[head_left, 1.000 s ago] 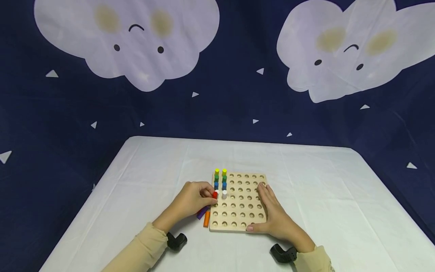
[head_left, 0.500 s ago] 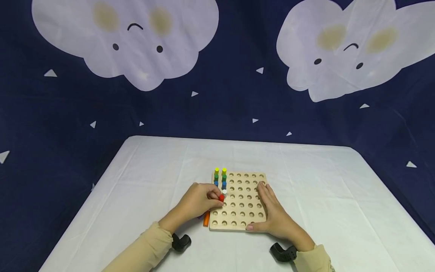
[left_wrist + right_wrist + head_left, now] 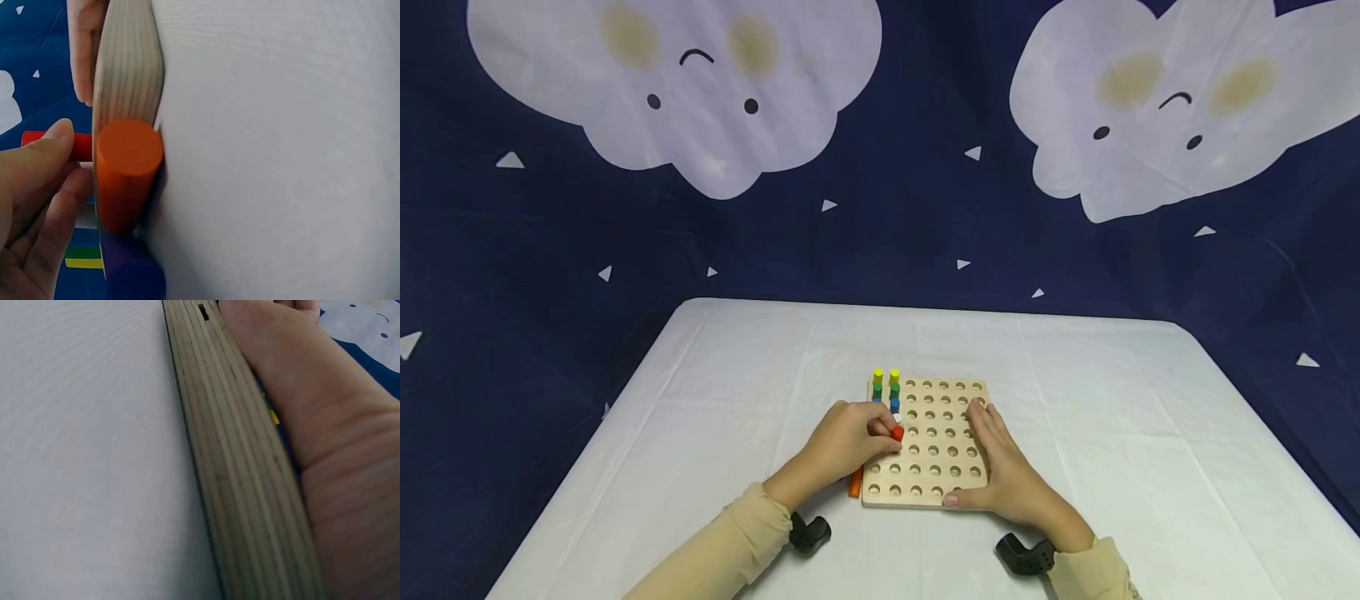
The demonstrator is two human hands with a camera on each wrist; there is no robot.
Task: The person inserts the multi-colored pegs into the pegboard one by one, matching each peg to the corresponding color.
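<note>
A wooden peg board (image 3: 936,467) with rows of round holes lies on the white table. My left hand (image 3: 850,440) pinches a red peg (image 3: 897,432) over the board's second column, just in front of a white peg (image 3: 896,418). In the left wrist view the red peg (image 3: 75,146) sticks out past my fingertips (image 3: 59,132). Yellow, green and blue pegs (image 3: 886,390) stand in the two far-left columns. My right hand (image 3: 1000,467) lies flat along the board's right edge (image 3: 231,481), fingers straight, thumb at the near edge.
An orange peg (image 3: 854,483) lies on the table against the board's left side; in the left wrist view the orange peg (image 3: 125,172) has a purple peg (image 3: 134,275) behind it. A dark blue cloud-print backdrop (image 3: 880,150) hangs behind the table.
My left hand has carried the red peg rightward from the first column to the second. The right hand and the board have stayed put.
</note>
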